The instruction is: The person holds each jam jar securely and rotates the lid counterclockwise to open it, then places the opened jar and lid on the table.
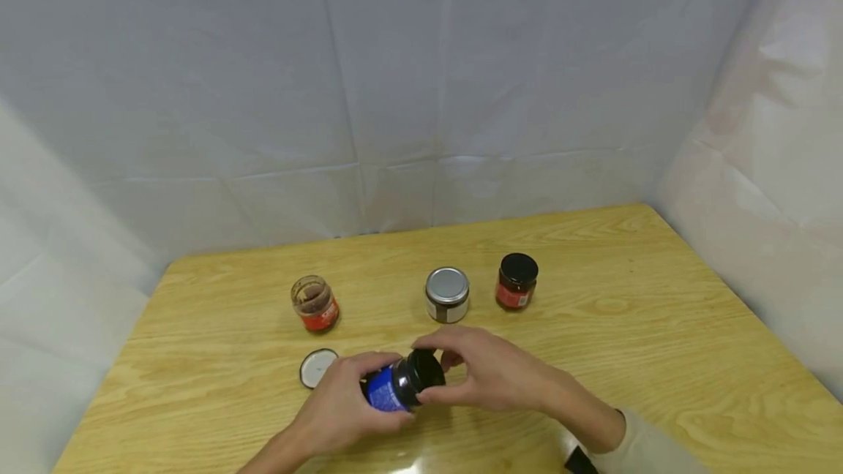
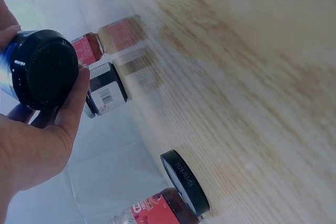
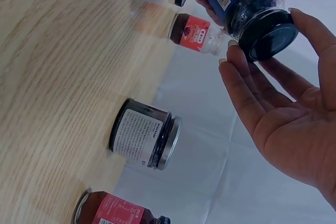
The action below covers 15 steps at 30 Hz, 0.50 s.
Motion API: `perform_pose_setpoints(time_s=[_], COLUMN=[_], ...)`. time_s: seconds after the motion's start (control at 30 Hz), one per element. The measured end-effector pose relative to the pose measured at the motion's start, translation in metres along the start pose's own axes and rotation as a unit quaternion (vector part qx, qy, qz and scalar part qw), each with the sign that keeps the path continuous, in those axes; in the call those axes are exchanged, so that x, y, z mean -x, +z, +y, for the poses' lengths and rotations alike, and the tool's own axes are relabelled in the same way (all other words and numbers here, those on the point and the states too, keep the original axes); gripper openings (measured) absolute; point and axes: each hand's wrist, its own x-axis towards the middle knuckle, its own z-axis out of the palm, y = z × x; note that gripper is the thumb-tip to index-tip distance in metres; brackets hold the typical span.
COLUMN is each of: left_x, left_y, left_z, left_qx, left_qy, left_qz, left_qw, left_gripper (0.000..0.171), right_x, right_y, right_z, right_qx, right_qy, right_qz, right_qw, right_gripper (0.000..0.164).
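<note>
Over the front of the table, a dark glass jar with a blue label [image 1: 387, 391] is tilted toward the right. My left hand [image 1: 342, 404] grips its body from the left, fingers and thumb wrapped round the label. Thumb and fingertips of my right hand [image 1: 497, 373] pinch the rim of its black lid [image 1: 426, 369]. In the right wrist view the lid [image 3: 269, 38] sits at the jar's mouth, with clear glass neck showing beside it. The left wrist view shows the jar's dark round base [image 2: 51, 72], clear of the tabletop.
A loose lid [image 1: 317, 369] lies white side up by my left hand. Behind it stands an uncovered red-labelled jar [image 1: 320, 317] with brown residue. A silver-lidded jar [image 1: 448, 295] and a black-lidded red jar [image 1: 516, 282] stand farther back. White sheeting [image 1: 395, 93] surrounds the wooden table [image 1: 626, 313].
</note>
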Motion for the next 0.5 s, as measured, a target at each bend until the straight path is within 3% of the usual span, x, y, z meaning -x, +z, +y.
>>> perform_pose_setpoints(time_s=[0.5], left_x=[-0.0009], left_y=[-0.0015], left_z=[-0.0005], left_qx=[0.004], left_qy=[0.006], left_qz=[-0.016], left_qw=[0.9999], left_gripper=[0.057], right_x=[0.0000], right_y=[-0.0027], right_z=[0.0062], right_qx=[-0.001], right_qy=[-0.058], right_qz=[-0.010], right_qw=[0.998], right_gripper=[0.051])
